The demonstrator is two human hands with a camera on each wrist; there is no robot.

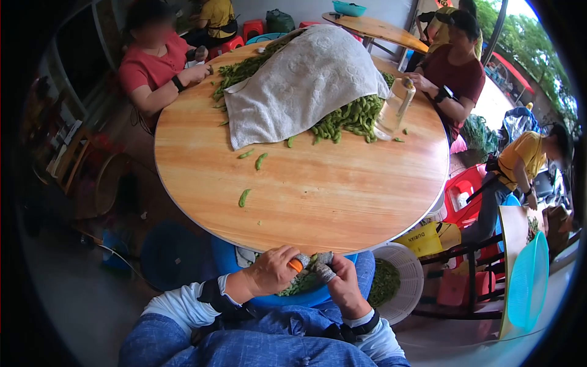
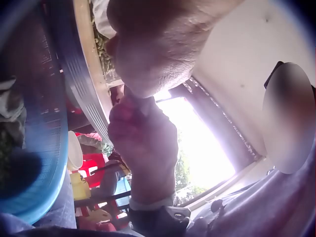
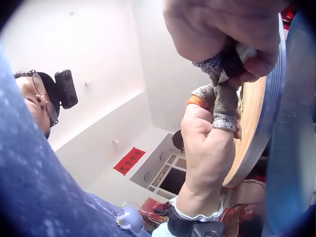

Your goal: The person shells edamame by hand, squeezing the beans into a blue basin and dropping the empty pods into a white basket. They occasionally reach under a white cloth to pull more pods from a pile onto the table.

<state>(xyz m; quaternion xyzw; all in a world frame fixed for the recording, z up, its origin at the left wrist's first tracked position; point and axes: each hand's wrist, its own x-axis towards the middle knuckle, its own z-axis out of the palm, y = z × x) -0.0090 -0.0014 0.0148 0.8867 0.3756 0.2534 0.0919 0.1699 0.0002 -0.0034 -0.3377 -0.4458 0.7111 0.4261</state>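
Over a blue tub [image 1: 223,257] between the person's knees, both hands meet, fingertips close together. The left hand [image 1: 269,272] has grey fabric covers on its thumb and a finger, with an orange band [image 1: 296,265]. Similar grey covers are on the fingers of the right hand [image 1: 347,287]. A small green pod [image 1: 314,259], partly hidden, is pinched between the two hands. The right wrist view shows the left hand [image 3: 207,143] with thumb and finger pinched against the right hand [image 3: 227,24]. In the left wrist view the pod is hidden behind the left hand [image 2: 158,49].
A round wooden table [image 1: 293,196] stands just ahead, bearing a pile of green pods [image 1: 351,119] under a pale towel [image 1: 299,79], a clear bottle [image 1: 397,107] and several loose pods. At the right is a white basket [image 1: 411,287] holding greens. Two people sit across the table.
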